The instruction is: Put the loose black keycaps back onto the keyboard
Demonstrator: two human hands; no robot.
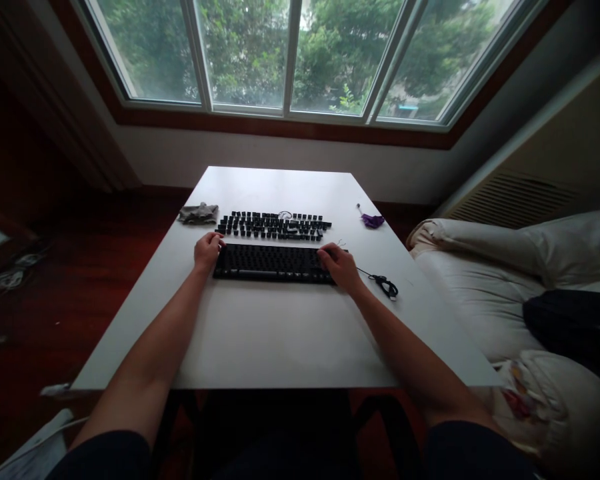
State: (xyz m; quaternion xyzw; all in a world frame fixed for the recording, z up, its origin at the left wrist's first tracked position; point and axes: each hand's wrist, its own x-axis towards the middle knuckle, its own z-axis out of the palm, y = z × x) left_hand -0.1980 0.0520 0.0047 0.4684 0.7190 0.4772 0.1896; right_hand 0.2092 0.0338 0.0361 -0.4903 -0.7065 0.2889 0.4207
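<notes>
A black keyboard lies flat on the white table in front of me. Its middle section looks dark and bare, while key shapes show along its front row. My left hand is closed at the keyboard's upper left corner, thumb and fingers curled against that end. Over the right-hand part of the keyboard, my right hand has its fingertips pinched together, low on the keys; whatever is between them is hidden. Beyond the keyboard, many loose black keycaps stand in rows.
A crumpled grey cloth lies at the table's left edge. On the right are a purple item and a bundled black cable. A pale sofa stands right of the table, and a window is beyond it.
</notes>
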